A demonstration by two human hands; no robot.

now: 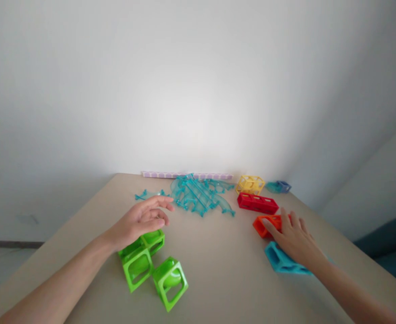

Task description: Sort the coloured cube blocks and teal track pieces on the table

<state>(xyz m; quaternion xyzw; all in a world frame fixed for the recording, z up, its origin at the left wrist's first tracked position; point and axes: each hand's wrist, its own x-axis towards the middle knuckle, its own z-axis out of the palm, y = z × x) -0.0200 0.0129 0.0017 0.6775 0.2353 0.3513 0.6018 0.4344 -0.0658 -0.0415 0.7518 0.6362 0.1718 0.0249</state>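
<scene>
My left hand [140, 220] hovers above a group of green open-framed cube blocks [139, 267], fingers loosely curled and apart, with nothing between them. A separate green cube block [171, 281] stands tilted to their right, a rounded piece inside it. On the right, my right hand [294, 236] reaches over an orange block [263, 226], fingers spread; part of that block is hidden beneath them. Whether the fingertips touch it I cannot tell. Nearer me, a light blue block [282, 261] lies partly under my right wrist. Just beyond the orange one lies a long red block [257, 203].
Translucent teal track pieces [198, 195] lie heaped at the table's far middle. A purple-and-white patterned strip [187, 175] runs along the wall. Behind the red block are a yellow frame block [250, 184] and a dark blue block [283, 186]. The beige table [214, 279] meets the wall.
</scene>
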